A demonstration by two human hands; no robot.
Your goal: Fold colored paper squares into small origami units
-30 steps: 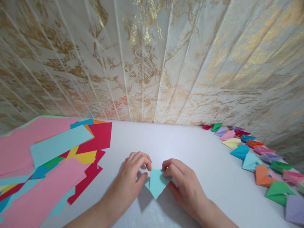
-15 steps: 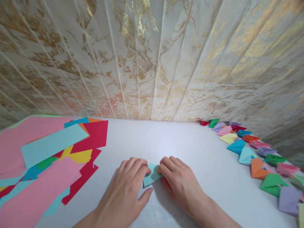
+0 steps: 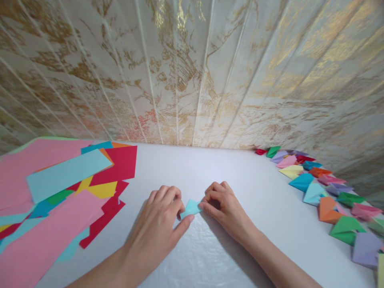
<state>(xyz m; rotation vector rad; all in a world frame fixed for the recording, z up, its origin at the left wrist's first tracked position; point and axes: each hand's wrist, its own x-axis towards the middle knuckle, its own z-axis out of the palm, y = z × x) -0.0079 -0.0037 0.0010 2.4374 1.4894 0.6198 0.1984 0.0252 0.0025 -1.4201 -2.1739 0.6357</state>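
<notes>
Light-blue folded paper point(image 3: 191, 207), one: on the counter point(image 3: 210, 168), between the hands, long axis left to far right. Right hand point(image 3: 227, 205): thumb and finger pinching its right tip. Left hand point(image 3: 162, 218): touching its left end; grip, I cannot tell. Sheets point(image 3: 57, 228), left, and folded pieces point(image 3: 346, 229), right, leave elbow room; far edge well apart.

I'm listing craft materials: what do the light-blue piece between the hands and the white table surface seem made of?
Light-blue piece: probably matte paper, from its thin, crisp edges and flat color. White table surface: softly glossy, perhaps plastic film, as fine ripples catch light near the front.
</notes>
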